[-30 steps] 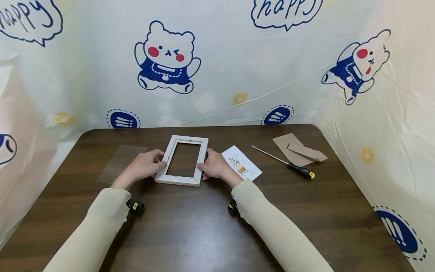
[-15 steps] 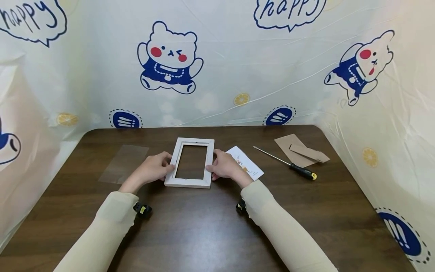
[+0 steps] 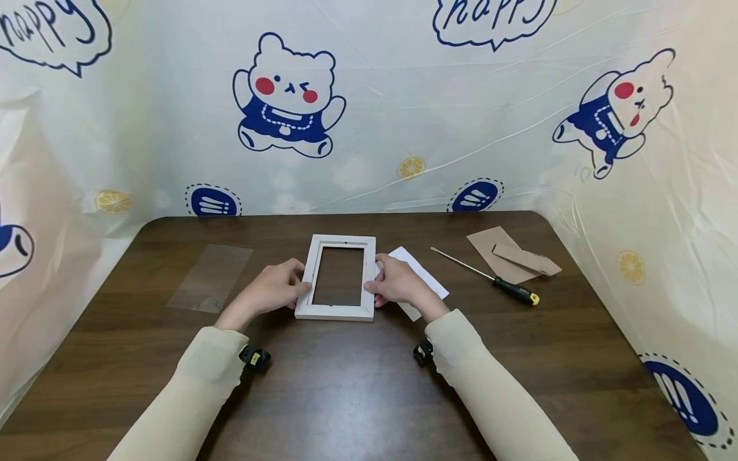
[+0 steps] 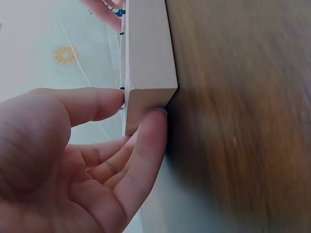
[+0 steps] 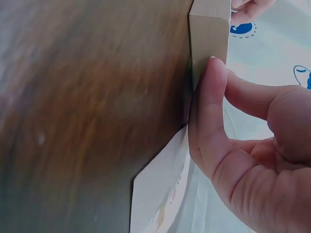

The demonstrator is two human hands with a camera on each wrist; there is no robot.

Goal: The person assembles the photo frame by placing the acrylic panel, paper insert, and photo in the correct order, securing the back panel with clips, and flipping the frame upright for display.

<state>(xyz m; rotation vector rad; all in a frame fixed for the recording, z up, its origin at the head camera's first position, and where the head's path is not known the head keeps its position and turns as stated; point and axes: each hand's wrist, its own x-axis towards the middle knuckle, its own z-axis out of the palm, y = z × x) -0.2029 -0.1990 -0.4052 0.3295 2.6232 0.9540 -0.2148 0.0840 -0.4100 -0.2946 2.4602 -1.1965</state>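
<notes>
A white picture frame (image 3: 335, 312) lies flat on the brown table, its middle showing bare wood. My left hand (image 3: 275, 286) grips its left side, thumb on the top face and fingers against the outer edge; the left wrist view shows this hold on the frame's side (image 4: 150, 53). On the opposite side my right hand (image 3: 399, 282) pinches the frame, a finger along its side wall (image 5: 209, 43) in the right wrist view. Partly hidden under the right hand is a white printed card (image 3: 423, 272), close beside the frame.
A clear plastic sheet (image 3: 210, 278) lies to the left. To the right are a screwdriver (image 3: 516, 291) with a black and yellow handle and a brown backing board (image 3: 484, 243) with a strip-like stand (image 3: 521, 257). A patterned curtain (image 3: 380, 115) rises behind the table (image 3: 346, 397).
Both hands have slid the picture frame to the right across the table and turned it slightly straighter. The right hand and forearm now cover more of the card's print.
</notes>
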